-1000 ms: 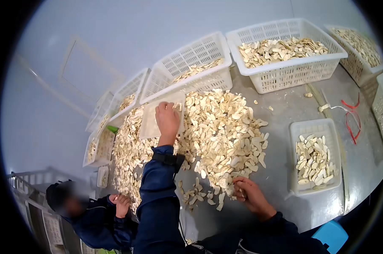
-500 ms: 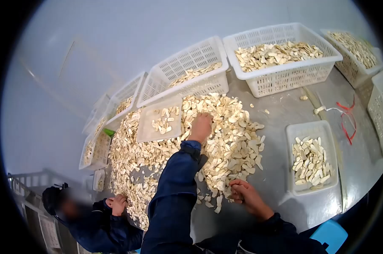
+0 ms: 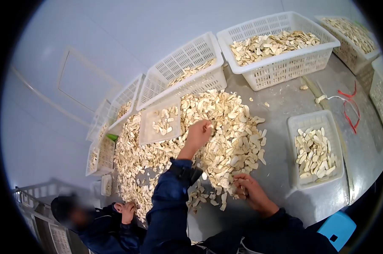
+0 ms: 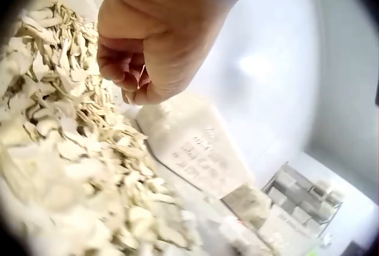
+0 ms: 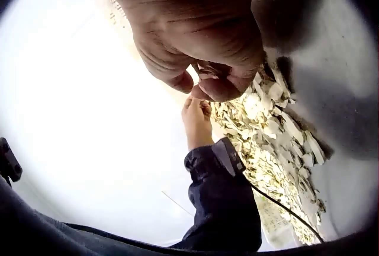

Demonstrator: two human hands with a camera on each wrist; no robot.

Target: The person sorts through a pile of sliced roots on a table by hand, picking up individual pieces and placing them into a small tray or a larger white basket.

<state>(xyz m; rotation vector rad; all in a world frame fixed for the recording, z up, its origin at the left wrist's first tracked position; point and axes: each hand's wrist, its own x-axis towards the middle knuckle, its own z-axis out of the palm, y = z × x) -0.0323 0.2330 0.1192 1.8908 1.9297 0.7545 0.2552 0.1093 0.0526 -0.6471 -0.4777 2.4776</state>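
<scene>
Pale, elongated dried slices lie in a wide heap [image 3: 236, 139] on the metal table. My left hand [image 3: 197, 137] is over the heap's middle with curled fingers, pinching a pale slice [image 3: 211, 126] at the fingertips. In the left wrist view the fingers fold inward beside the heap. At the heap's near right edge is my right hand [image 3: 255, 194], thumb and forefinger bent close together in the right wrist view; whether a slice sits between them I cannot tell. A shallow translucent tray [image 3: 147, 129] with several slices rests on the heap, left of my left hand.
Another tray of slices [image 3: 291, 127] stands right of my right hand. White perforated baskets [image 3: 280, 74] holding slices line the back. Red string [image 3: 353, 120] lies at the right. Another person's hands [image 3: 127, 211] are at the heap's left edge. A blue object [image 3: 337, 228] is at lower right.
My left hand has left the tray, where slices now show, moved right to the heap and drawn slightly back with curled fingers. The right hand stays at the heap's edge.
</scene>
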